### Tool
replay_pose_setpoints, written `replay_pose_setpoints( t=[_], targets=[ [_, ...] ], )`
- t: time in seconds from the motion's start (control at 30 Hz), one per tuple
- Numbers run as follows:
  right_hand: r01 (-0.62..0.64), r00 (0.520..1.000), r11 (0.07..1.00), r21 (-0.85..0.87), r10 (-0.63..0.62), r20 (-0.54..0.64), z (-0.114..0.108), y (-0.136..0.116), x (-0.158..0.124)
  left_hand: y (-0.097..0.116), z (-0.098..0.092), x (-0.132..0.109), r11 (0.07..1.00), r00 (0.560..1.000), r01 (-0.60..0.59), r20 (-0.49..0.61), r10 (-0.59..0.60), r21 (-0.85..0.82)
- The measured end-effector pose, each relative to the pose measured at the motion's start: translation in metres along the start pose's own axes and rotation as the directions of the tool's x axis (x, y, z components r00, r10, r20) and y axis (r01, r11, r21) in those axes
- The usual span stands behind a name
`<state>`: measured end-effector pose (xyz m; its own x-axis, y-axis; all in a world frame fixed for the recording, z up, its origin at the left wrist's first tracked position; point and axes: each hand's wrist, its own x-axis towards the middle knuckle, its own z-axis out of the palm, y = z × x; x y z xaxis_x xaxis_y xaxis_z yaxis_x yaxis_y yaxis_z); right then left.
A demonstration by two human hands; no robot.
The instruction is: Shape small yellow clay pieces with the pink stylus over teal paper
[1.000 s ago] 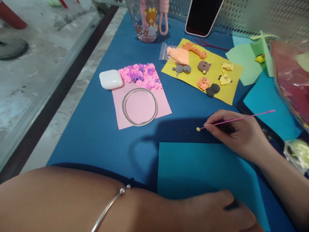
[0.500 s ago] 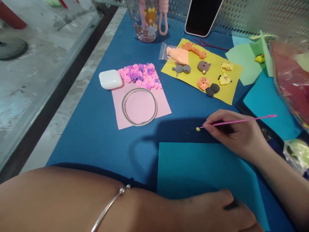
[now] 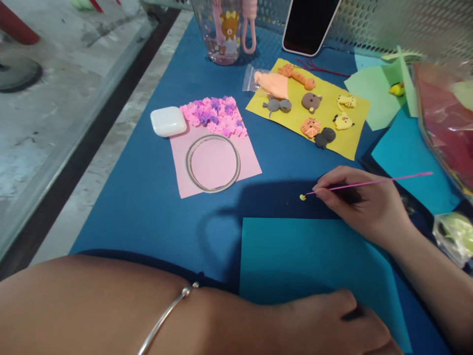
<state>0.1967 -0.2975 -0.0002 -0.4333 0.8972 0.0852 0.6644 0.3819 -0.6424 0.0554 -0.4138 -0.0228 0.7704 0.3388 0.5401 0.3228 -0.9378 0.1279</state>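
My right hand pinches a thin pink modelling tool between thumb and fingertips. The tool's tip touches a tiny yellow clay piece on the blue tabletop. Along the bottom, my left hand lies over a teal sheet of paper, its fingers curled under. Whatever those fingers hold, if anything, is hidden. A silver bangle circles the left wrist. Beyond the right hand, several small clay animals, among them a dark grey figure and a yellow chick, lie on a yellow sheet.
Pink paper bears clay flowers and a tape ring; a white case overlaps its corner. A cup and phone stand behind. Papers and plastic bags crowd the right side.
The pink tool has turned in my right fingers and its far end has shifted right and slightly up. My right hand has moved very slightly; my left hand stays put.
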Motion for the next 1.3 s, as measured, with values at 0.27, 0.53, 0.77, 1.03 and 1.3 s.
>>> replay_pose_setpoints(
  t=[0.27, 0.53, 0.77, 1.03, 1.3],
  targets=[
    [-0.027, 1.0, 1.0, 0.013, 0.027, 0.012, 0.0003, 0.0041, -0.0009, -0.0012, -0.0007, 0.0018, 1.0, 1.0, -0.004, 0.011, 0.004, 0.011],
    [0.076, 0.997, 0.991, -0.107, -0.076, 0.001, 0.0006, 0.0003, -0.0036, -0.0012, 0.0004, 0.0005, 1.0, 1.0, -0.015, 0.011, 0.015, -0.009],
    [0.149, 0.988, 0.968, -0.203, -0.154, -0.008, 0.003, 0.0014, -0.006, 0.0001, 0.0027, -0.0008, 1.0, 0.999, -0.026, 0.028, 0.026, 0.005],
    [0.268, 0.961, 0.929, -0.254, -0.276, 0.004, 0.0037, -0.0003, -0.0068, 0.0004, 0.0019, -0.0015, 0.999, 0.998, -0.033, 0.045, 0.033, -0.001],
    [0.253, 0.961, 0.923, -0.291, -0.275, -0.034, 0.0043, 0.0, -0.0087, 0.0014, 0.0024, -0.0023, 0.999, 0.999, -0.037, 0.037, 0.036, 0.017]
  ],
)
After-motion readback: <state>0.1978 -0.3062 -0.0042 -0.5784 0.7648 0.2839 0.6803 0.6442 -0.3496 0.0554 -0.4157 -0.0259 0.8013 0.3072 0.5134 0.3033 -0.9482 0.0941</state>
